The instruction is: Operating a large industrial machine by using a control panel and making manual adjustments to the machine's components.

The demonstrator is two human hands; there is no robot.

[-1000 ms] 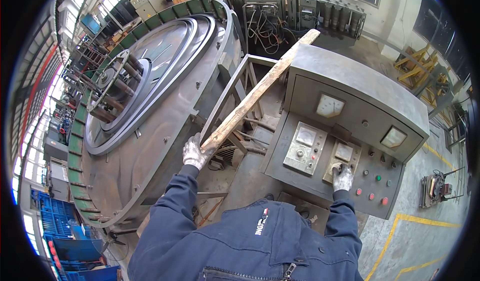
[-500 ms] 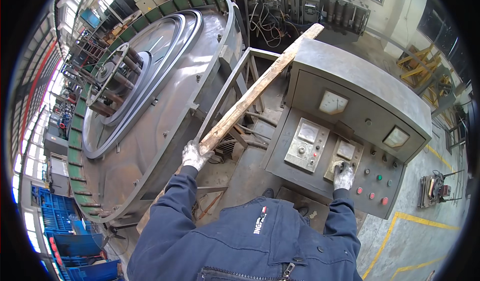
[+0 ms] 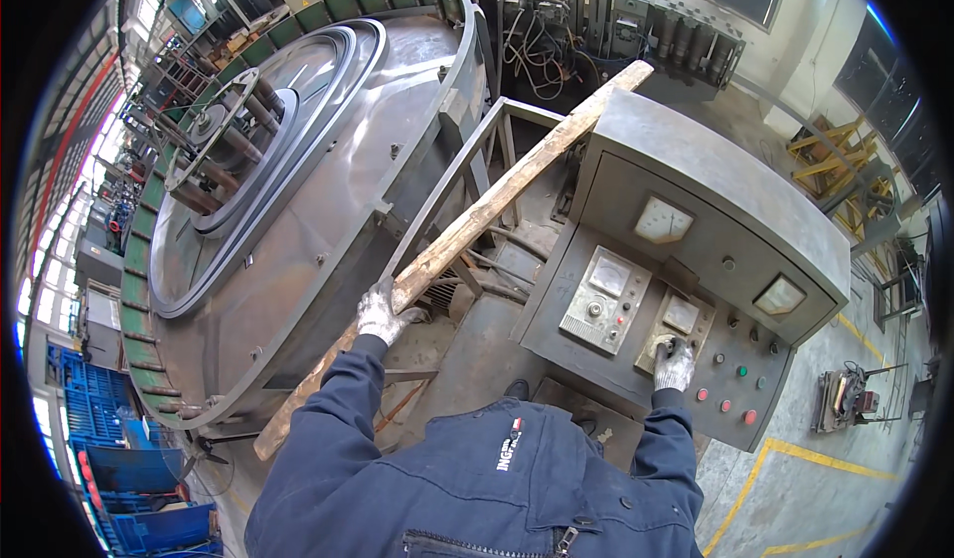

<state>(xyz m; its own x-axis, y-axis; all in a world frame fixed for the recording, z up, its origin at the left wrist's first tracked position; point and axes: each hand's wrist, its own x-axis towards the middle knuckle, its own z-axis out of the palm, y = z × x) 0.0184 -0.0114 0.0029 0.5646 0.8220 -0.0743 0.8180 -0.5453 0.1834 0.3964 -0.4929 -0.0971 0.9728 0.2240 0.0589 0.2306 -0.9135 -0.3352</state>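
Note:
My left hand, in a whitish work glove, is closed round a long, rough wooden pole. The pole slants along a grey metal rail, from the lower left up to the far side of a grey control console. On the console's sloping face, my right hand, gloved too, has its fingers closed at the lower part of a small metal control panel with a meter. They seem to grip a control knob, mostly hidden by the glove. Beside it lies a similar panel with a meter and a bare knob.
A large round metal machine table with a green rim fills the left. Red push buttons and a green one sit right of my right hand. Cabled equipment stands behind; a small metal cart is at right.
The view has shifted slightly, so the console sits a little lower and further left. Both hands keep their places, the left on the pole and the right at the panel.

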